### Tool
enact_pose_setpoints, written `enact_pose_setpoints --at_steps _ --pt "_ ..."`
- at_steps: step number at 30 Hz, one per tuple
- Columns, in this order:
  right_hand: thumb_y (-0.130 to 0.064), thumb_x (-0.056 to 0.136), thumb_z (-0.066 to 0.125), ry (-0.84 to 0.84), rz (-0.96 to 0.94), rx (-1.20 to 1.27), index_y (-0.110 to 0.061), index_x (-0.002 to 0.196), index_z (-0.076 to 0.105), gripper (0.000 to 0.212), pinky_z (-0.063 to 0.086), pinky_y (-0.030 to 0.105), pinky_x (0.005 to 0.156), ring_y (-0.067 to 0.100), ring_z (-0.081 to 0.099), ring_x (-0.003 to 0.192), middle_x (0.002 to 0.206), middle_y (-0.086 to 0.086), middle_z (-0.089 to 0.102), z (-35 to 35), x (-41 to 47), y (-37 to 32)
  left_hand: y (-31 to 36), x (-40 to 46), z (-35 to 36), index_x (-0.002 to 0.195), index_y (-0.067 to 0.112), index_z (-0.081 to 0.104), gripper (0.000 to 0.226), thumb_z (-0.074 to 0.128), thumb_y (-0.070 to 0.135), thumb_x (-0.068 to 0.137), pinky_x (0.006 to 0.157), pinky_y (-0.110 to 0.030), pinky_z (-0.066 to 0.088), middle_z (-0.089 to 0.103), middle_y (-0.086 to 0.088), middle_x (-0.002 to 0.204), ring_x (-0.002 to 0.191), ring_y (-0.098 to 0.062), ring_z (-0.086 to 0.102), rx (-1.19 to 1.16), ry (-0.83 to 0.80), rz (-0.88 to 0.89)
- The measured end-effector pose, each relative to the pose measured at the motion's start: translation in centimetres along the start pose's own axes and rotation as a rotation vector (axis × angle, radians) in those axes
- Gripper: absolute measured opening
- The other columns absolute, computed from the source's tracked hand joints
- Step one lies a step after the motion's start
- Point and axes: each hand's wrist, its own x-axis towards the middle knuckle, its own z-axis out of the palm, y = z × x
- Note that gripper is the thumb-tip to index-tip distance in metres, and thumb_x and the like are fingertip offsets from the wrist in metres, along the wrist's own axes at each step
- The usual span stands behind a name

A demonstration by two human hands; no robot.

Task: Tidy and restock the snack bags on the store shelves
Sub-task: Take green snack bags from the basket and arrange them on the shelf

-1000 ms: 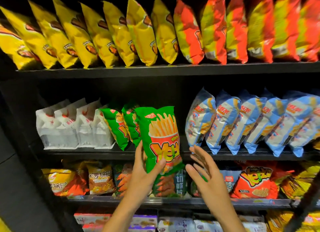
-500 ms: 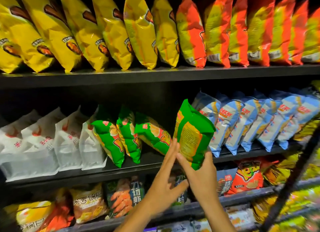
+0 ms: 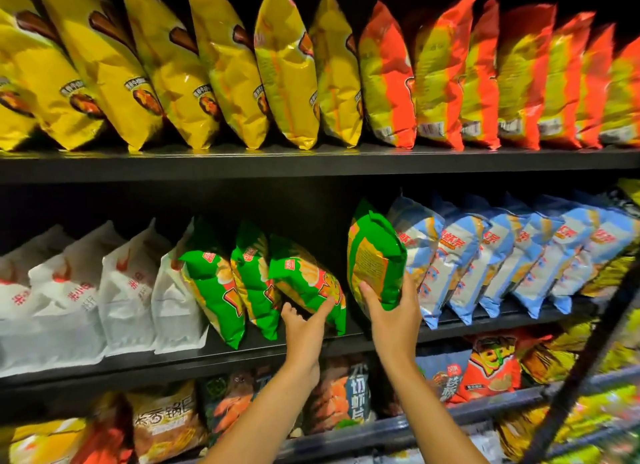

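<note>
- At the near edge of the middle shelf (image 3: pixel 311 354): right hand (image 3: pixel 393 316) wrapped round the lower part of a green snack bag (image 3: pixel 375 259), thumb across its printed back, bag upright and raised just above the shelf, in the gap between the green row and the blue bags (image 3: pixel 485 255).
- Just to the left: left hand (image 3: pixel 303 325) spread, gripping nothing, index fingertip touching the lower edge of the leaning green bag (image 3: pixel 306 281), thumb apart beneath it.
- Risk here: grip low on a puffed, slippery bag, so likely to tip or slide out if loosened before the base rests on the shelf.
- Risk alongside: leaning green bag propped by little more than one fingertip; likely to slump forward off the shelf if that finger withdraws early.
- Farther in: held bag touching or nearly touching the first blue bag; a sideways shove likely to knock that tilted row over.
- Farthest back: shelf depth dark, room behind the rows impossible to judge.
</note>
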Motion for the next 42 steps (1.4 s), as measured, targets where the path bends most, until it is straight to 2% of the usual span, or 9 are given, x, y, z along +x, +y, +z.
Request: enact_pose_setpoints --at_steps 4,9,15,19,23,28,32,38,42 --pt "-0.033 0.086 0.083 -0.012 -0.001 -0.045 -0.022 0.148 0.048 0.073 0.043 0.037 0.113 0.015 0.047 0.138 0.146 -0.004 0.050 1.7 0.7 1.3 0.0 1.9 1.6 0.151 0.012 0.034 0.135 0.092 0.068 0.043 0.115 -0.047 0.040 0.054 -0.006 0.149 0.132 -0.025 0.054 -0.125 0.086 -0.064" --pt "-0.039 0.085 0.081 -0.133 0.002 -0.185 -0.026 0.153 0.040 0.081 0.043 0.044 0.113 0.016 0.041 0.141 0.150 -0.004 0.050 1.7 -0.2 3.5 -0.5 2.8 3.1 0.137 0.012 0.047 0.074 0.084 0.044 0.082 0.099 -0.043 0.053 0.063 -0.008 0.127 0.114 -0.027 0.064 -0.212 0.227 -0.055" --pt "-0.048 0.079 0.086 -0.097 -0.026 -0.195 -0.031 0.144 0.043 0.080 0.053 0.037 0.095 0.012 0.054 0.126 0.137 -0.013 0.048 0.0 -0.5 3.7 -0.8 3.1 3.2 0.130 0.013 0.052 0.052 0.078 0.034 0.090 0.108 -0.046 0.049 0.065 -0.004 0.127 0.116 -0.022 0.062 -0.130 0.277 0.101" --pt "-0.047 0.077 0.087 -0.052 0.069 -0.094 -0.032 0.121 0.048 0.061 0.057 0.037 0.084 0.013 0.064 0.104 0.118 -0.011 0.055 1.4 0.1 3.2 -1.0 3.0 2.9 0.139 0.013 0.048 0.062 0.079 0.032 0.089 0.108 -0.040 0.047 0.062 -0.001 0.128 0.119 -0.020 0.059 0.002 0.307 0.253" --pt "-0.068 0.078 0.075 -0.045 0.159 -0.218 -0.030 0.109 0.049 0.056 0.055 0.042 0.077 0.019 0.065 0.095 0.104 -0.008 0.063 2.5 -0.2 3.7 -1.0 2.7 2.7 0.144 0.018 0.043 0.066 0.079 0.031 0.090 0.104 -0.035 0.046 0.059 0.001 0.128 0.119 -0.017 0.056 0.114 0.320 0.338" --pt "-0.073 0.078 0.071 -0.084 0.252 -0.256 -0.027 0.094 0.055 0.051 0.051 0.038 0.071 0.017 0.064 0.084 0.077 -0.010 0.066 1.3 -0.5 4.4 -1.3 2.9 2.1 0.143 0.017 0.043 0.064 0.078 0.028 0.091 0.100 -0.031 0.047 0.061 0.012 0.120 0.107 0.001 0.060 0.184 0.281 0.394" --pt "-0.064 0.081 0.076 -0.073 0.266 -0.238 -0.022 0.091 0.059 0.046 0.042 0.034 0.067 0.019 0.063 0.085 0.082 -0.007 0.066 1.7 0.2 3.8 -1.4 2.7 2.0 0.147 0.018 0.041 0.071 0.079 0.035 0.089 0.107 -0.049 0.049 0.056 -0.002 0.136 0.126 -0.022 0.056 0.289 0.273 0.443" --pt "-0.066 0.076 0.079 -0.182 0.205 -0.303 -0.035 0.110 0.054 0.053 0.058 0.039 0.078 0.009 0.071 0.087 0.096 -0.012 0.069 1.6 -1.1 4.6 -1.8 2.5 1.3 0.152 0.022 0.038 0.071 0.074 0.035 0.092 0.111 -0.051 0.045 0.051 -0.001 0.146 0.135 -0.022 0.050 0.303 0.271 0.482" --pt "-0.057 0.079 0.083 -0.177 0.221 -0.328 -0.031 0.113 0.052 0.053 0.056 0.037 0.078 0.012 0.070 0.088 0.092 -0.010 0.069 1.9 -0.8 4.5 -2.1 2.1 0.7 0.154 0.022 0.036 0.070 0.071 0.033 0.095 0.117 -0.048 0.040 0.046 0.001 0.152 0.141 -0.018 0.043 0.322 0.270 0.499"
